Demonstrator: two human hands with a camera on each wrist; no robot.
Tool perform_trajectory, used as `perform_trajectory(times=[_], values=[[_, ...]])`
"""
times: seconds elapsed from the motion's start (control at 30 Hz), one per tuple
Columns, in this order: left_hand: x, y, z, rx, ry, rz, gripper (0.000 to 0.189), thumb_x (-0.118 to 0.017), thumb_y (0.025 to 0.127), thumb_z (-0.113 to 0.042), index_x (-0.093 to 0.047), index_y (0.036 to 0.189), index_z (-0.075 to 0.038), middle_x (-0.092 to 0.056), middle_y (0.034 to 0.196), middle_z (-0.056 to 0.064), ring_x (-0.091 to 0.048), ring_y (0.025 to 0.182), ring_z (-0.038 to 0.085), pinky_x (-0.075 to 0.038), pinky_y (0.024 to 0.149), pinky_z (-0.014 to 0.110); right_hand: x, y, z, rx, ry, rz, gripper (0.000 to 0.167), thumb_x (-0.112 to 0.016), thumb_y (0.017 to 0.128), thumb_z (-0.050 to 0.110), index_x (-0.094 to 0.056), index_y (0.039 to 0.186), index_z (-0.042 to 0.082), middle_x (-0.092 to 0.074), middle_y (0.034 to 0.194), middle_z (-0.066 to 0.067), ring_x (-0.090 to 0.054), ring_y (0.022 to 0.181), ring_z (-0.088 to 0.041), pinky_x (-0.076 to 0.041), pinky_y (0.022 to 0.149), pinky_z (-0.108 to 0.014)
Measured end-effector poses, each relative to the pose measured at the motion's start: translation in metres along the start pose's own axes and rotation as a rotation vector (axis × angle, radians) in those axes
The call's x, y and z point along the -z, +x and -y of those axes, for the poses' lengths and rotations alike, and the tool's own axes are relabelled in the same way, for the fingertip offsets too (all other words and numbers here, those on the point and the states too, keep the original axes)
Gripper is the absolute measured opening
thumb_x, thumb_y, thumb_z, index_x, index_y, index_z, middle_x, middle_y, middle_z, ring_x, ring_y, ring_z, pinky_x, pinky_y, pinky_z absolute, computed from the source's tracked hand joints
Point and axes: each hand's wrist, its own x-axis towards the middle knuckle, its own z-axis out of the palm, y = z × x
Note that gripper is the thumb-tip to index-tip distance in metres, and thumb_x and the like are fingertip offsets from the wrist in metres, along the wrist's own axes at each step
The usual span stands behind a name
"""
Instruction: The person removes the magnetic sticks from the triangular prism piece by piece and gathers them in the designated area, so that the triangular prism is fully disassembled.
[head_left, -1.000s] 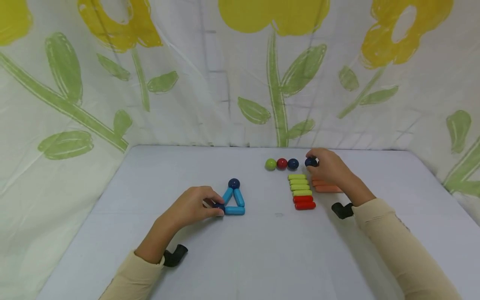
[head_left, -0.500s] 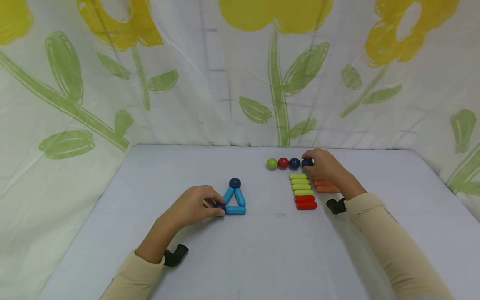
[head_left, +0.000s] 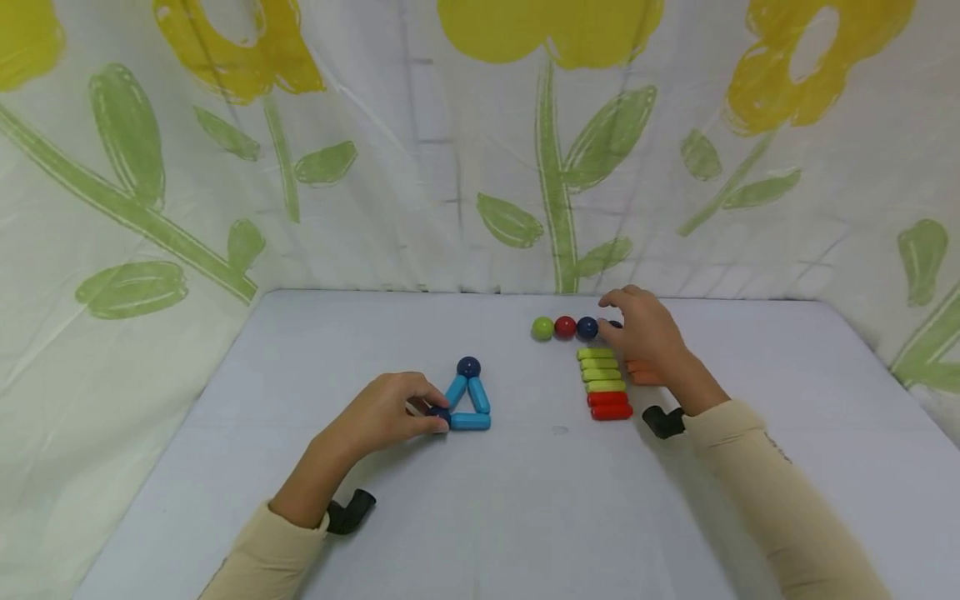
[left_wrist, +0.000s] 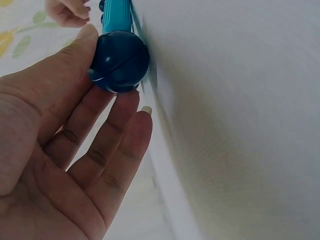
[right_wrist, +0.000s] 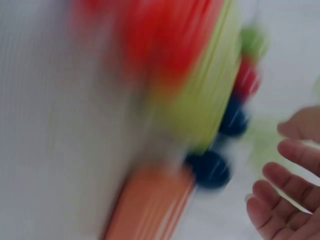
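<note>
My left hand [head_left: 390, 412] pinches a dark blue ball [left_wrist: 120, 60] between thumb and fingers at the left corner of a small triangle. Light blue sticks [head_left: 471, 422] form its sides, and a second dark blue ball [head_left: 468, 367] sits at the top. The lower right corner has no ball on it. My right hand [head_left: 648, 333] is spread, holding nothing, just above the right end of a row of balls. In the right wrist view the end dark blue ball [right_wrist: 210, 169] stands apart from the fingers; in the head view the hand partly covers it.
Left of that ball the row has another dark blue ball [head_left: 587, 328], a red ball [head_left: 565, 327] and a green ball [head_left: 542, 328]. Nearer lie yellow-green sticks [head_left: 598, 364], red sticks [head_left: 609, 406] and partly hidden orange sticks [head_left: 643, 372]. A flowered curtain [head_left: 360, 200] hangs behind the table.
My right hand carried a dark blue ball left to the row's end, then let go of it and opened its fingers. My left hand has stayed still on its ball.
</note>
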Motion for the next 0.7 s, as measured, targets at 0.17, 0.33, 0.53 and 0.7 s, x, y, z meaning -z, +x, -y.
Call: perform_trajectory(times=[0.17, 0.33, 0.53, 0.7], values=[[0.001, 0.0, 0.0, -0.008, -0.003, -0.001, 0.024, -0.083, 0.085, -0.021, -0.076, 0.103, -0.007, -0.067, 0.093, -0.005, -0.068, 0.088, 0.013, -0.055, 0.074, 0.026, -0.019, -0.006, 0.05, 0.18, 0.066, -0.005, 0.009, -0.069, 0.091, 0.009, -0.075, 0.093, 0.003, -0.067, 0.09, -0.007, -0.063, 0.084, -0.025, -0.053, 0.074, -0.04], [0.0, 0.0, 0.0, -0.018, 0.0, -0.004, 0.024, -0.083, 0.085, -0.021, -0.076, 0.103, -0.006, -0.068, 0.092, -0.005, -0.068, 0.087, 0.013, -0.056, 0.073, 0.025, -0.04, -0.012, 0.105, 0.242, 0.097, 0.124, 0.011, -0.073, 0.092, 0.019, -0.077, 0.087, 0.009, -0.065, 0.075, 0.005, -0.058, 0.069, -0.013, -0.049, 0.062, -0.027], [0.001, 0.0, 0.001, -0.025, -0.015, -0.008, 0.023, -0.083, 0.084, -0.019, -0.076, 0.102, -0.006, -0.068, 0.092, -0.003, -0.068, 0.086, 0.012, -0.056, 0.072, 0.025, -0.069, -0.006, 0.138, 0.184, 0.062, 0.215, 0.021, -0.077, 0.09, 0.029, -0.075, 0.08, 0.011, -0.059, 0.064, 0.008, -0.052, 0.062, -0.01, -0.042, 0.055, -0.024], [0.001, 0.001, 0.0, -0.027, -0.022, -0.007, 0.022, -0.083, 0.084, -0.018, -0.076, 0.101, -0.005, -0.068, 0.092, -0.003, -0.069, 0.086, 0.013, -0.055, 0.072, 0.024, -0.074, -0.002, 0.146, 0.164, 0.023, 0.281, 0.021, -0.076, 0.09, 0.024, -0.071, 0.072, 0.014, -0.05, 0.058, 0.008, -0.049, 0.059, -0.01, -0.036, 0.052, -0.023]])
